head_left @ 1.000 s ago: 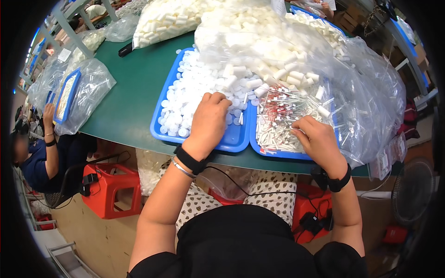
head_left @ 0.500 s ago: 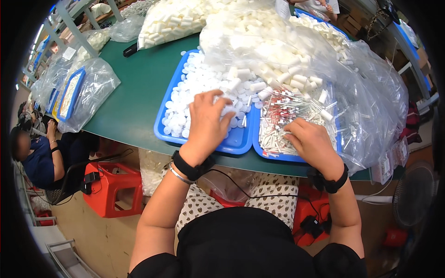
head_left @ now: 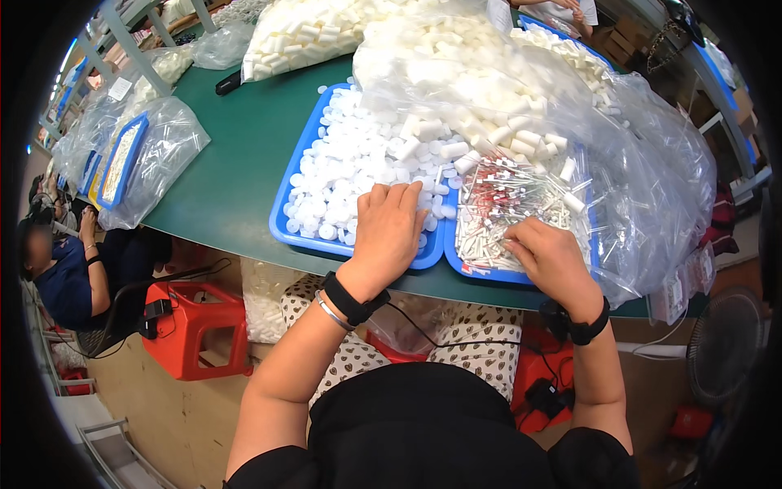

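While the left hand (head_left: 389,235) lies flat with fingers spread, grip open, on the white caps (head_left: 350,175) in the left blue tray (head_left: 287,213), the right hand (head_left: 547,257) sits at 3 o'clock of it, fingers curled down into the thin white tubes (head_left: 505,213) in the right blue tray (head_left: 481,275); whether that grip is pinching one I cannot tell. Both trays sit at the green table (head_left: 236,147) near edge, so a careless sweep could knock caps off, and the clear bag of white parts (head_left: 521,106) slumped at 12 o'clock could spill over the tubes.
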The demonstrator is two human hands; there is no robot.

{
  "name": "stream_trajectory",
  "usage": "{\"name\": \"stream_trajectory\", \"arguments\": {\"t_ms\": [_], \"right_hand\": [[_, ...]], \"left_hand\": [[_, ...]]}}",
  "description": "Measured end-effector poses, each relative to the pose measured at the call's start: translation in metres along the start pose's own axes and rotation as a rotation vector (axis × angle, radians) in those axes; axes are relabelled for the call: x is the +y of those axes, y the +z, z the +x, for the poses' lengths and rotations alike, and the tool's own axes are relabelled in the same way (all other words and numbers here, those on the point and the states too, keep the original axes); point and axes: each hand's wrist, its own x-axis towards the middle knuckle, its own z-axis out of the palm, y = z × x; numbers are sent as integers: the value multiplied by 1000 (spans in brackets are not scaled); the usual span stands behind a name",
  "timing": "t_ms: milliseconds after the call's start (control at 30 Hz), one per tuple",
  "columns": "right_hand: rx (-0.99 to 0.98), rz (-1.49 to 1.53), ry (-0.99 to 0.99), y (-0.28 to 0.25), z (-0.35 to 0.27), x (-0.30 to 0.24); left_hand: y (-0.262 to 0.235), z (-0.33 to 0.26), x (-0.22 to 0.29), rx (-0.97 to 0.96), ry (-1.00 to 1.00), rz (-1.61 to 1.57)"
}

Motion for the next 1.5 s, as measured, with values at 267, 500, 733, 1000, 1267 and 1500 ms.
{"name": "stream_trajectory", "arguments": {"t_ms": [267, 500, 733, 1000, 1267, 1500], "right_hand": [[29, -169, 54, 27, 17, -7], [117, 97, 196, 34, 17, -16], [287, 264, 112, 18, 11, -24], [205, 293, 23, 13, -24, -50], [87, 149, -10, 19, -43, -65], [26, 232, 18, 22, -45, -63]], "left_hand": [[-4, 3, 2, 141, -86, -229], [-19, -1, 5, 274, -149, -535], [-30, -37, 41, -47, -779, -1666], [-12, -91, 58, -213, -1051, -2059], [-3, -96, 63, -200, -1150, -2339], [-3, -95, 59, -194, -1159, -2288]]}}
